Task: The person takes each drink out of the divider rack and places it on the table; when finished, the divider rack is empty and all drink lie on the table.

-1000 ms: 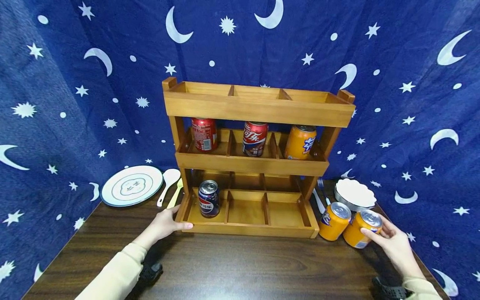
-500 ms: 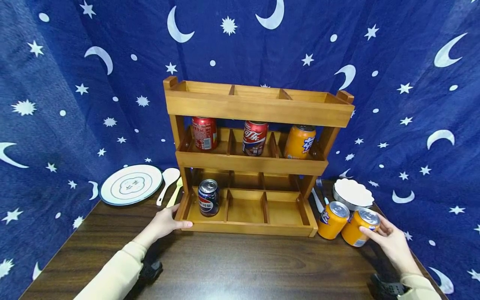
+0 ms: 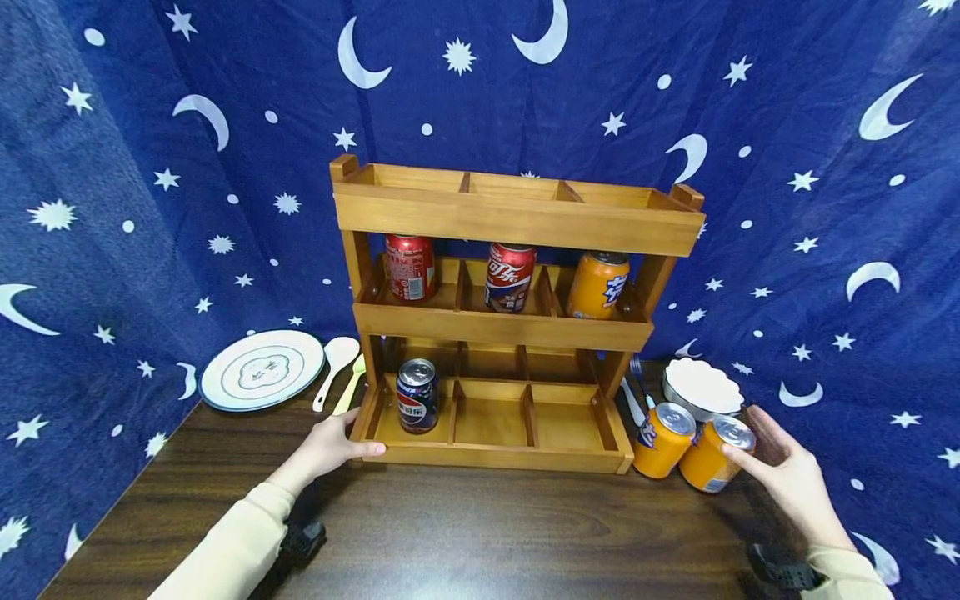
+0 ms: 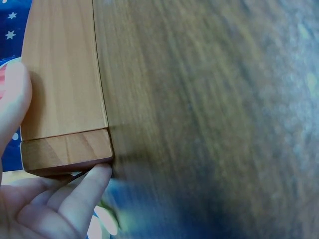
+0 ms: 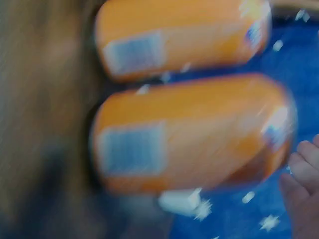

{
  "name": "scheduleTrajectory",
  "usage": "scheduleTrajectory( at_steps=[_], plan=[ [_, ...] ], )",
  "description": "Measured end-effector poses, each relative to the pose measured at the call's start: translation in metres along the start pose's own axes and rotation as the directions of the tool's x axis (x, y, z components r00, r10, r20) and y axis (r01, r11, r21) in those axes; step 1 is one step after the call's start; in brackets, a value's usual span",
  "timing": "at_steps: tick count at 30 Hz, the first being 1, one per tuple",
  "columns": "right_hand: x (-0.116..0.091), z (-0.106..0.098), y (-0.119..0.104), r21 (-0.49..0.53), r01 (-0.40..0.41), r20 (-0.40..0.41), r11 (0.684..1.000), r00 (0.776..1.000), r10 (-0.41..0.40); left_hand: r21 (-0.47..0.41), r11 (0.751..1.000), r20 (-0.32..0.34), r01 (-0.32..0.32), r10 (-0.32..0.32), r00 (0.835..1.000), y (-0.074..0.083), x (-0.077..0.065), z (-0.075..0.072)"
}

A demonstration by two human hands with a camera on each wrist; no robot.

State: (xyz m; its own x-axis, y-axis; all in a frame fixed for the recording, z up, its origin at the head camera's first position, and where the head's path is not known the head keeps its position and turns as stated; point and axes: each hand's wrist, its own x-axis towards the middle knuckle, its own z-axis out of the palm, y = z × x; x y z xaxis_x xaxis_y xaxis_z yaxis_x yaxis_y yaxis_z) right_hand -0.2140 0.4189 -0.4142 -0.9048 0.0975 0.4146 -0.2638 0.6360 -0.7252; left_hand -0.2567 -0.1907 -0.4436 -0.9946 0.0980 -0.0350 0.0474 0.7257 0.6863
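Observation:
My left hand (image 3: pixel 330 450) grips the lower left corner of a three-tier wooden rack (image 3: pixel 502 457). In the left wrist view, thumb and fingers (image 4: pixel 79 204) lie on opposite sides of the wood. At the right, two orange soda cans stand side by side on the table: the nearer-right can (image 3: pixel 703 463) and the other can (image 3: pixel 660 450), beside the rack. Around the right one, my right hand (image 3: pixel 787 483) has its fingers spread away and its thumb close to the can's side. The right wrist view is blurred, with fingers (image 5: pixel 304 174) off the can's top end.
On the rack's middle tier stand two red cans (image 3: pixel 410 271) and an orange can (image 3: pixel 597 287); a dark blue Pepsi can (image 3: pixel 417 400) is on the bottom tier. A plate (image 3: pixel 225 371) and spoons (image 3: pixel 341 354) lie left. A white fluted bowl (image 3: pixel 703 385), knife and fork are right.
The right hand's fingers have opened and drawn away from the right orange can, which stays standing on the table. My left hand keeps its hold on the rack. The head view has shifted slightly.

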Motion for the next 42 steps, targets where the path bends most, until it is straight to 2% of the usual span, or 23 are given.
scheduleTrajectory(
  at_steps=[3,6,12,15,19,24,28,32,35,39,42],
  plan=[
    [0.006,0.003,-0.040,0.003,-0.003,-0.051,1.000,0.999,0.003,-0.001,1.000,-0.009,0.004,-0.004,1.000,0.000,0.000,0.000],
    [0.015,0.015,-0.073,0.004,0.030,-0.054,1.000,0.998,-0.029,-0.006,1.000,-0.005,0.020,-0.020,1.000,0.001,0.000,0.001],
    [0.031,0.071,-0.116,0.117,0.138,0.035,0.983,0.989,-0.143,0.000,1.000,-0.004,0.023,-0.023,1.000,0.005,0.003,0.001],
    [0.035,0.103,-0.128,0.149,0.154,0.057,0.977,0.985,-0.163,0.003,1.000,-0.005,0.003,-0.003,1.000,0.006,0.005,0.001],
    [0.037,0.154,-0.141,0.199,0.130,0.092,0.971,0.984,-0.151,-0.007,1.000,-0.007,0.004,-0.004,1.000,0.005,0.005,0.003],
    [0.034,0.228,-0.161,0.273,0.059,0.230,0.960,0.965,-0.125,-0.012,1.000,-0.008,0.017,-0.017,1.000,0.000,0.002,0.007],
    [0.035,0.272,-0.178,0.296,0.059,0.268,0.953,0.953,-0.142,-0.020,1.000,-0.015,0.017,-0.017,1.000,-0.002,0.001,0.008],
    [0.035,0.305,-0.193,0.303,0.071,0.278,0.950,0.947,-0.159,-0.017,1.000,-0.026,0.016,-0.016,1.000,-0.003,0.000,0.007],
    [0.034,0.324,-0.204,0.247,0.089,0.267,0.965,0.951,-0.155,-0.017,1.000,-0.032,0.007,-0.007,0.999,-0.004,0.000,0.005],
    [0.034,0.342,-0.214,0.185,0.130,0.246,0.974,0.954,-0.174,-0.023,1.000,-0.038,0.006,-0.007,0.999,-0.003,0.001,0.004],
    [0.035,0.351,-0.217,0.186,0.148,0.233,0.971,0.954,-0.190,-0.025,1.000,-0.040,0.019,-0.020,0.999,-0.003,0.000,0.004]
  ],
)
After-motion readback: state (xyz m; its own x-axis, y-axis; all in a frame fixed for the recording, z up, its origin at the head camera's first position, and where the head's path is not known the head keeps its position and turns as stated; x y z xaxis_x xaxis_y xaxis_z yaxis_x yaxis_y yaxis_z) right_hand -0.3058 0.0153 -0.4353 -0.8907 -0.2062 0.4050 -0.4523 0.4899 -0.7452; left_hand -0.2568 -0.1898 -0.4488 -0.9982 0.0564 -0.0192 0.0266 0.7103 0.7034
